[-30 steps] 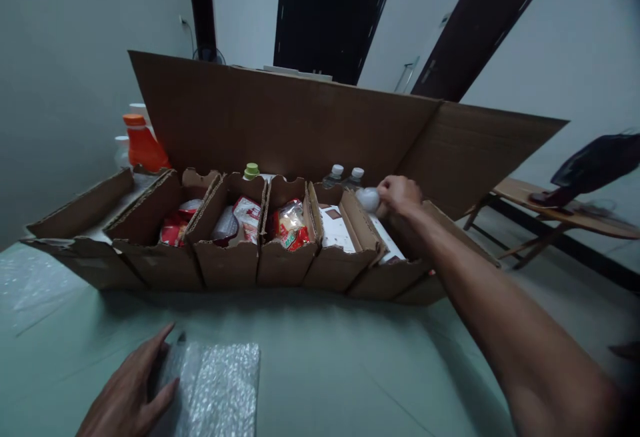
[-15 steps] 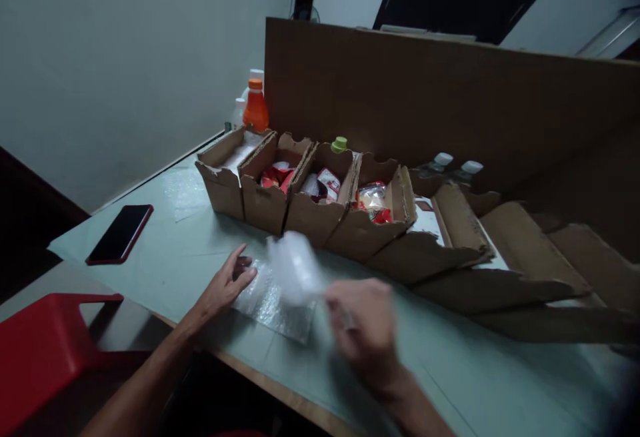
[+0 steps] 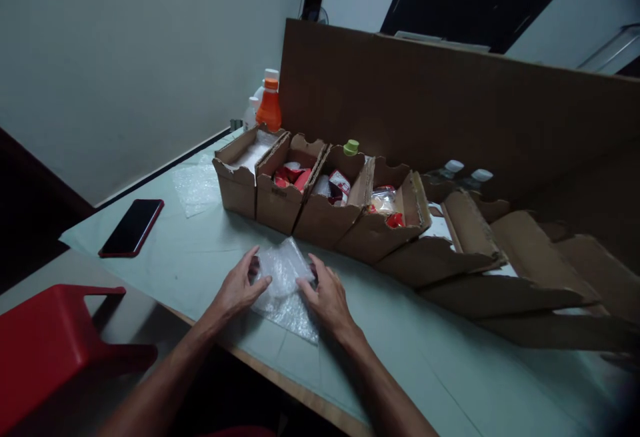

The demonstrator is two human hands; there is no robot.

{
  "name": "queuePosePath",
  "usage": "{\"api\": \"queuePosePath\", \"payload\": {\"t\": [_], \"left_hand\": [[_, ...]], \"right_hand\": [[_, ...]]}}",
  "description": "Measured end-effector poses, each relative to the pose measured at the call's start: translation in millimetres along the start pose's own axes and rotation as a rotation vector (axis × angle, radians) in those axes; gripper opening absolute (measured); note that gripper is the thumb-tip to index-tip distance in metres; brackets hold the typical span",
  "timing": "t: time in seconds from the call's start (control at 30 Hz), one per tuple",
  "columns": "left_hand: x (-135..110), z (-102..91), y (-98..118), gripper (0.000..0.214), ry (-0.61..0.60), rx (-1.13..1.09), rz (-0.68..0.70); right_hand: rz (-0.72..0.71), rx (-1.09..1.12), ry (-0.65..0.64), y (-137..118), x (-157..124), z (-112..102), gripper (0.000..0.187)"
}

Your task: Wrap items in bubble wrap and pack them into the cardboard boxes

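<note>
A sheet of clear bubble wrap (image 3: 285, 307) lies on the pale green table (image 3: 200, 260) near its front edge. On it sits a small whitish wrapped bundle (image 3: 283, 267). My left hand (image 3: 239, 288) presses the bundle's left side with curled fingers. My right hand (image 3: 325, 295) holds its right side the same way. Both hands rest on the sheet, and what is inside the wrap is hidden.
A row of open cardboard bins (image 3: 320, 190) with red and white snack packets stands behind the hands. A tall cardboard sheet (image 3: 450, 104) backs them. Bottles (image 3: 269, 105) stand at the far left. A dark phone (image 3: 131, 227) lies left; a red chair (image 3: 55, 337) is below.
My right hand came back from the far right bin with a white object and set it on the bubble wrap. Both hands now close around it. The view swung left.
</note>
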State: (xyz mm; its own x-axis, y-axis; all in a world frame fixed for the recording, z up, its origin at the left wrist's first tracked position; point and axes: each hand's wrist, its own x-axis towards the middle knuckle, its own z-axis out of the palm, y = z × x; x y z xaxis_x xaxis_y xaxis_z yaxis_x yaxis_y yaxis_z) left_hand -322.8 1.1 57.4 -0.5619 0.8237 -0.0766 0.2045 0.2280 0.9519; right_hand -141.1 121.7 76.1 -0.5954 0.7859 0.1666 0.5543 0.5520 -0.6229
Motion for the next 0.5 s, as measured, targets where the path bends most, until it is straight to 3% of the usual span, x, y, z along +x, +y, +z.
{"api": "queuePosePath", "payload": {"t": [0.13,0.3,0.5], "left_hand": [[-0.5,-5.4,-0.5,0.09,-0.01,-0.085,-0.055],[-3.1,-11.6,2.7,0.084,-0.059,-0.161,-0.105],[-5.6,3.2,4.9,0.1,-0.112,0.301,-0.05]], "right_hand": [[0.06,0.102,0.025,-7.8,0.5,-2.1,0.047],[0.0,0.003,-0.089,-10.7,-47.1,-24.0,0.05],[-0.026,-0.071,-0.189,-11.6,-77.1,-10.1,0.047]]}}
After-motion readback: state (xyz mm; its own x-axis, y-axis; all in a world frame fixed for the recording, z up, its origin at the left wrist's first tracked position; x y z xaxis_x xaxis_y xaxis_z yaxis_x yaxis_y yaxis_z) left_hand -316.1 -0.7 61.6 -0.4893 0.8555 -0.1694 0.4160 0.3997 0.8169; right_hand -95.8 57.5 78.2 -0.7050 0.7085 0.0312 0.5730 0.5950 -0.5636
